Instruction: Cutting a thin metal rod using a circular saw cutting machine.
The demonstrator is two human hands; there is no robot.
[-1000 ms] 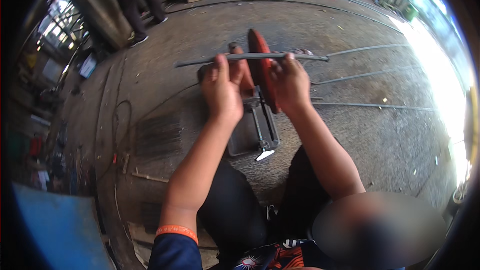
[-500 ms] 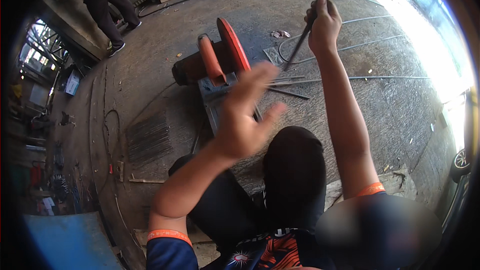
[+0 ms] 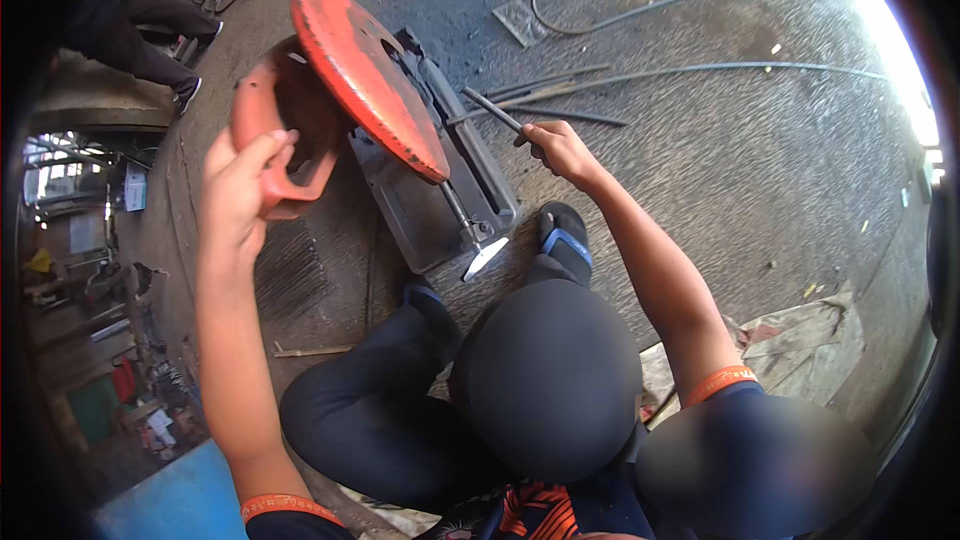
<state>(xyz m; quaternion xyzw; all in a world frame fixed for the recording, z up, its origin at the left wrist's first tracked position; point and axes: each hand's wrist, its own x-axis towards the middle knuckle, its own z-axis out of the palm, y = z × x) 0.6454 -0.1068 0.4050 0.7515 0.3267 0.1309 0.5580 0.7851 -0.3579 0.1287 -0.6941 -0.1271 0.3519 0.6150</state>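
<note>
My left hand (image 3: 236,185) is wrapped round the orange loop handle (image 3: 256,105) of a chop saw. The saw's round orange blade guard (image 3: 365,75) stands tilted over its dark metal base (image 3: 405,225). A clamp screw with a bright metal crank (image 3: 486,258) sticks out at the base's near end. In my right hand (image 3: 562,152) is a thin dark metal rod (image 3: 493,109), closed in the fingers. Its far end points up and left beside the base; whether it touches the saw, I cannot tell. The guard hides the blade.
Several loose rods (image 3: 585,118) lie on the floor right of the saw, with a long bent rod (image 3: 690,2) beyond. A bundle of thin rods (image 3: 292,270) lies left. My sandalled foot (image 3: 566,240) is close to the base. Another person (image 3: 135,35) stands far left.
My left hand, open and blurred before the saw, now grips its handle. My right hand has come down from the upper right, bringing the rod beside the base. The view has shifted.
</note>
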